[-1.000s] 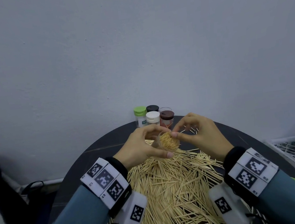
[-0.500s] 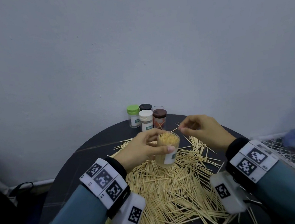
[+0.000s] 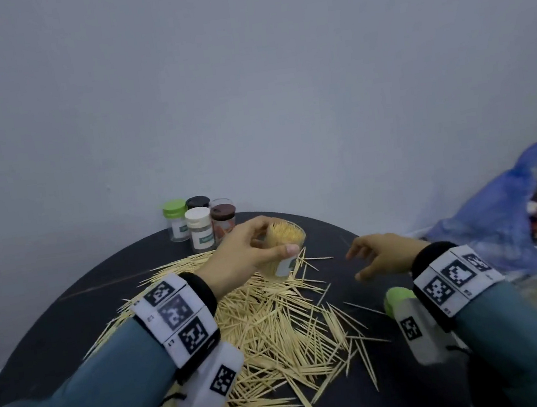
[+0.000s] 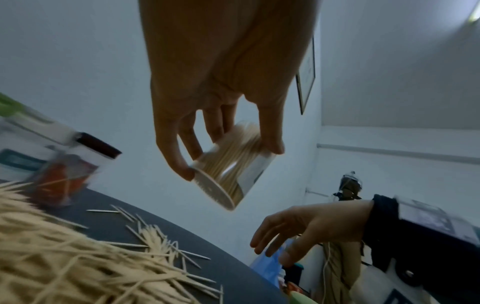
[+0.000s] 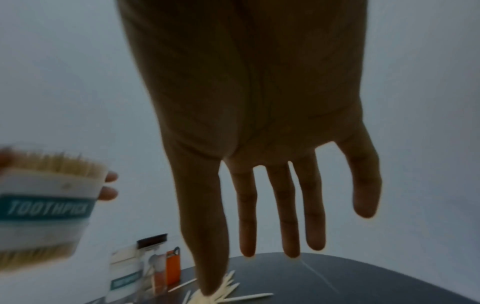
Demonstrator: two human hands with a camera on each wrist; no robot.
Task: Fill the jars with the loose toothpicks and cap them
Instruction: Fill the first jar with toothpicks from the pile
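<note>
My left hand [image 3: 267,242] grips a clear jar [image 3: 285,252] packed with toothpicks, uncapped and lifted a little above the black round table [image 3: 73,328]. In the left wrist view the jar [image 4: 228,168] is tilted, with my fingers [image 4: 182,156] and thumb around its wall. Its label reads TOOTHPICK in the right wrist view, where the jar [image 5: 46,205] sits at the left edge. My right hand [image 3: 360,263] hovers to the jar's right, fingers [image 5: 275,216] spread and holding nothing. A big pile of loose toothpicks [image 3: 276,331] covers the table between my arms. A green cap [image 3: 399,299] lies under my right wrist.
Several capped jars stand at the table's back edge by the wall: green-capped [image 3: 176,219], black-capped [image 3: 197,202], white-capped [image 3: 200,228] and brown-capped [image 3: 223,219]. A blue plastic bag [image 3: 500,225] with clutter lies beyond the table's right edge.
My right hand left the jar's mouth, moved right and opened. My left hand carried the jar upright and farther back. The head view swung right, bringing in the blue bag and green cap.
</note>
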